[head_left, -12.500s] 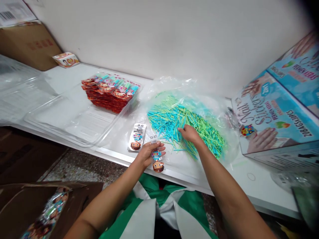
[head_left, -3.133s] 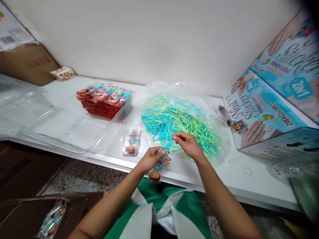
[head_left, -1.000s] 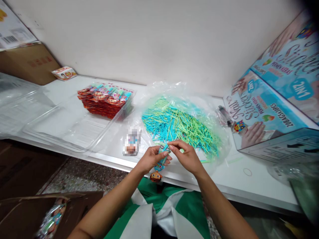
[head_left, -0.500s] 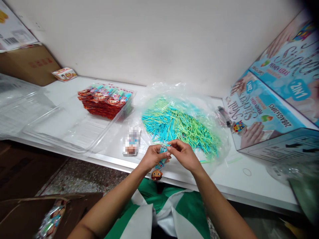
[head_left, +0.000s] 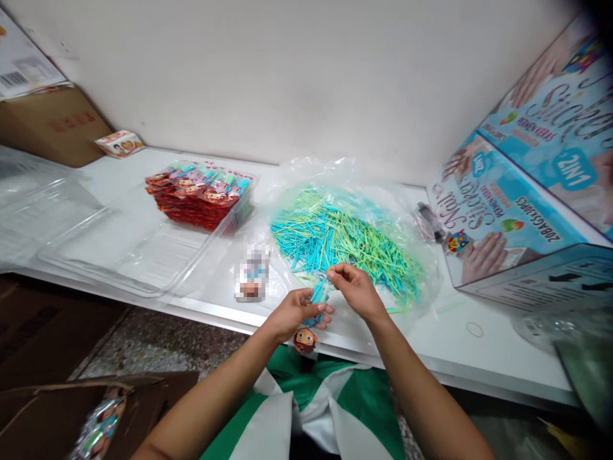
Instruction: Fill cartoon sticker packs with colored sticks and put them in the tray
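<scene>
My left hand (head_left: 294, 313) is closed round a small clear packet with a brown-haired cartoon face (head_left: 304, 340) at its lower end. Thin blue sticks (head_left: 319, 292) stand out above the left fingers, at the packet's upper end. With thumb and forefinger together, my right hand (head_left: 355, 291) pinches at the top of these sticks; how many it grips is hidden. Just beyond both hands lies a large heap of thin blue and green sticks (head_left: 345, 236) on an opened clear plastic bag (head_left: 316, 169). A blurred-out flat packet (head_left: 252, 273) rests left of my left hand.
A clear tray (head_left: 115, 291) on the left holds stacked red packets (head_left: 191, 201) at its right end. Printed blue cartons (head_left: 507, 211) stand at right. A brown carton (head_left: 52, 128) and small box (head_left: 119, 144) are at back left. The white table's front edge (head_left: 211, 313) runs below my hands.
My right fingers have drawn slightly up and away from the left hand. More of the blue sticks shows between the hands, and the packet has shifted slightly right.
</scene>
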